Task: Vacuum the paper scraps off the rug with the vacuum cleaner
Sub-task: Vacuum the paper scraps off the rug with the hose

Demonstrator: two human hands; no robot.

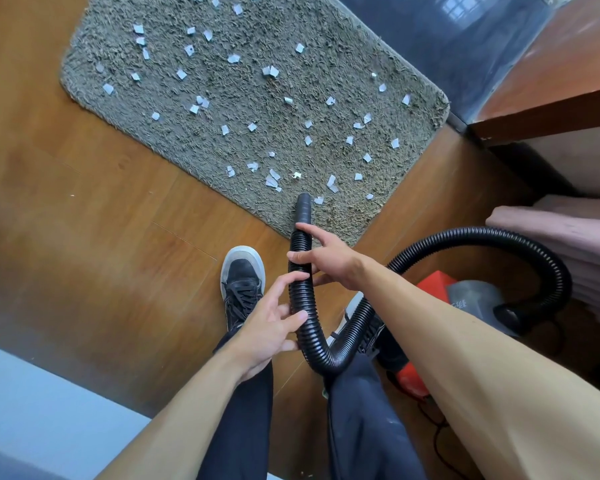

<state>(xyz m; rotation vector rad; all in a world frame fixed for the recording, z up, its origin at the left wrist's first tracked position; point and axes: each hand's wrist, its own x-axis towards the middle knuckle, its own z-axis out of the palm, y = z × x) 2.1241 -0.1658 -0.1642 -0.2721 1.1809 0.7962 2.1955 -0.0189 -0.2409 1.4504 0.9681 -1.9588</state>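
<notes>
Since the next pass is judged to turn on where the hose [300, 271] mouth points, its axis is noted first: the gripped stretch runs nearly straight away from the body, with the smooth end [304, 206] lying over the near edge of the rug [222, 133]. The scraps [331, 183] are spread ahead and to both sides of that end across the pile; the nearest [318, 200] is seen just to its right, almost touching, and a small cluster lies just ahead and to the left. Farther scraps reach to the rug's far edge. The right hand [326, 258] is nearer the mouth; the hose is gripped by it from the right, fingers laid across the ribbing and one tucked beneath. The left hand [271, 323] is placed lower, on the left side, fingers fairly straight and spread, only their tips touching the ribs; no closed grip is seen there. Behind the hands the hose is bent down in a U, then looped off right to the vacuum [433, 282], which stands on the floor [84, 202] beside the right leg. Steering is judged to fall to the right hand. Whether suction is on cannot be told.
</notes>
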